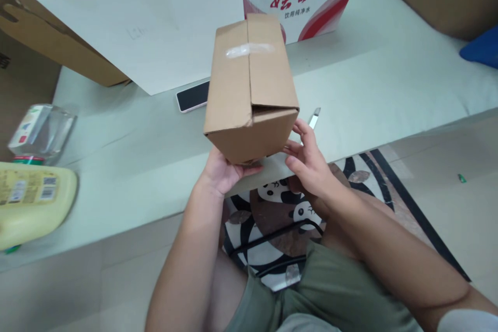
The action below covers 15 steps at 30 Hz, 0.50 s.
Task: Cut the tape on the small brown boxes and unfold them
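A brown cardboard box [251, 83] with a strip of clear tape across its top seam is tilted toward me above the near edge of the table. My left hand [223, 174] holds it from below at the near left corner; the fingers are partly hidden under it. By the lower right corner is my right hand [309, 163], its thumb and fingers apart and its fingertips close to the cardboard. Whether they touch the box I cannot tell. Behind those fingers shows a slim silvery knife [315, 117], its lower part hidden. One near flap of the box gapes slightly.
A phone [192, 97] lies partly behind the box. Large white cartons [155, 26] stand at the back, one with red lettering. On the left are a clear bottle [46, 127] lying down and a yellow jug [35, 205]. A panda-patterned stool [268, 218] is below.
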Tool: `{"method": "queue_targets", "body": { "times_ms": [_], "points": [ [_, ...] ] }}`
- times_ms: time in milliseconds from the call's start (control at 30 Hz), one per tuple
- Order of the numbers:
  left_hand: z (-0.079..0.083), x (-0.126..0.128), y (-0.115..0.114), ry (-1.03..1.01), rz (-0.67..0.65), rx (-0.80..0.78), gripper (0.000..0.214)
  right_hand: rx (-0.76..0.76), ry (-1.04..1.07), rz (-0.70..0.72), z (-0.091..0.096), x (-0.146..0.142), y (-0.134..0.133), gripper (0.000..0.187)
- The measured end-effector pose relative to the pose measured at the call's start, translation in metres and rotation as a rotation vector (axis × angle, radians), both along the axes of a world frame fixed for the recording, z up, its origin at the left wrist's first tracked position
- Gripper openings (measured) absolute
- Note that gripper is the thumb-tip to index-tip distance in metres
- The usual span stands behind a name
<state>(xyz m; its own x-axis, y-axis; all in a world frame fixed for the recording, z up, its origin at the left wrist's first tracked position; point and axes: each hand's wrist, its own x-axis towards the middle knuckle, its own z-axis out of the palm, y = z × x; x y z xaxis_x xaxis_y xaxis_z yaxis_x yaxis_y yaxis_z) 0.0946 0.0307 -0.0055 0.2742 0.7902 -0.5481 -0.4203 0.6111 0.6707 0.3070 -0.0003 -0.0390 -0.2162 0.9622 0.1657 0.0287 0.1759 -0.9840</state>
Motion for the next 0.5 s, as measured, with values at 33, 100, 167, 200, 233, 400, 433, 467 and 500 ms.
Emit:
{"method": "queue_targets", "body": {
  "times_ms": [33,100,167,200,233,400,433,467,500],
  "points": [
    [0.000,0.001,0.000,0.002,0.003,-0.014,0.051,0.000,0.005,0.013,0.000,-0.001,0.000,0.082],
    [0.001,0.003,0.001,-0.005,0.020,-0.044,0.049,0.014,-0.013,0.024,0.001,-0.003,0.000,0.082],
    [0.002,0.005,0.000,-0.042,0.066,-0.055,0.045,0.025,-0.054,0.019,0.001,-0.005,-0.001,0.081],
    [0.003,0.006,0.000,-0.068,0.092,-0.058,0.043,0.028,-0.068,0.013,0.001,-0.005,-0.001,0.081],
    [0.003,0.006,0.000,-0.093,0.111,-0.062,0.043,0.029,-0.074,0.007,0.001,-0.006,-0.001,0.081],
    [0.004,0.008,0.002,-0.143,0.102,-0.113,0.057,0.037,-0.115,0.004,0.000,-0.007,-0.002,0.079],
    [0.005,0.009,0.002,-0.135,0.130,-0.128,0.056,0.048,-0.134,-0.003,0.000,-0.007,-0.001,0.080],
    [0.005,0.010,0.003,-0.123,0.165,-0.142,0.054,0.066,-0.149,-0.018,0.000,-0.006,-0.001,0.083],
    [0.005,0.011,0.003,-0.108,0.201,-0.151,0.051,0.091,-0.161,-0.044,0.001,-0.005,0.000,0.086]
  ]
}}
